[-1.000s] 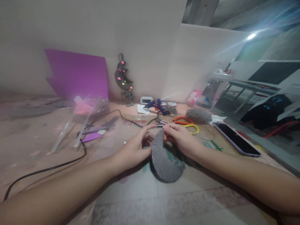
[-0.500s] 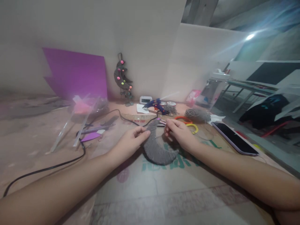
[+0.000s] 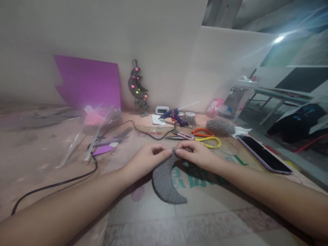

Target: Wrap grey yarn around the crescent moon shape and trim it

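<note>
A grey crescent moon wrapped in yarn (image 3: 166, 182) hangs down from my fingers over the printed board, its lower tip pointing right. My left hand (image 3: 155, 157) pinches its upper end between thumb and fingers. Right beside it, my right hand (image 3: 193, 153) is closed at the same top tip, thumb against the curled fingers. The small spot where the fingertips meet is partly hidden. Just beyond my hands lie scissors with yellow handles (image 3: 214, 141) and a tool with orange handles (image 3: 202, 132).
A blue glue gun (image 3: 173, 114) with a black cord stands by a white digital clock (image 3: 162, 110). Grey yarn (image 3: 219, 126) and a phone (image 3: 263, 153) are at right. Purple sheets (image 3: 89, 82) and a decorated moon (image 3: 137, 83) lean against the wall; clear sticks (image 3: 96, 138) lie left.
The crescent has come nearer and lower, turned more upright. My right hand has moved left to its top tip, beside my left hand. The scissors show more fully.
</note>
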`<state>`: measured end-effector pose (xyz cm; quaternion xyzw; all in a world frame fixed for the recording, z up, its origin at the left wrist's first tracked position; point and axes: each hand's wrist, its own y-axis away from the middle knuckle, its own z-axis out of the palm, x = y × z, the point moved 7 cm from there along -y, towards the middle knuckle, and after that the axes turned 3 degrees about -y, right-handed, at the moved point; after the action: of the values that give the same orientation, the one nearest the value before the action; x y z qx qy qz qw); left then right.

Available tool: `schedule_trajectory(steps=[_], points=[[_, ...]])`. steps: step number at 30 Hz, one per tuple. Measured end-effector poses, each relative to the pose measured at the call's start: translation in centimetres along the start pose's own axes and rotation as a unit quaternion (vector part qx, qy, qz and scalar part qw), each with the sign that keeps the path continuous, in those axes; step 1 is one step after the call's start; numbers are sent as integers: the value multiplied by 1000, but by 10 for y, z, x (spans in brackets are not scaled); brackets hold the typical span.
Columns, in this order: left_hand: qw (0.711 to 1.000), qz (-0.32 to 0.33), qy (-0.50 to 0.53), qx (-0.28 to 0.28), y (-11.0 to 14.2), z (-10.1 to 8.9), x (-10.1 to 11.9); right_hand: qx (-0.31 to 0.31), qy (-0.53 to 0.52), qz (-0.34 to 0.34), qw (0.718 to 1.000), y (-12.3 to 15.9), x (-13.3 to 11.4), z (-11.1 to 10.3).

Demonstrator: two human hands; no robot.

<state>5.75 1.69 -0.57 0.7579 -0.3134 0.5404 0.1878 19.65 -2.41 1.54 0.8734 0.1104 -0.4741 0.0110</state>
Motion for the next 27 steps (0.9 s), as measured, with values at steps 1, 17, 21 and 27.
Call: schedule_trajectory(steps=[1,17,21,27], points=[[1000,1,2,-1,0,0,0,-20,-2,9,1000,0,1,1],[989,151,5,-4,6,5,21,140,-309,31,940,3,9,-13],[976,202,-72,41,11,3,28,120,-199,46,971,8,8,-2],[997,-9,42,70,8,-6,8,42,-136,-5,990,6,-7,13]])
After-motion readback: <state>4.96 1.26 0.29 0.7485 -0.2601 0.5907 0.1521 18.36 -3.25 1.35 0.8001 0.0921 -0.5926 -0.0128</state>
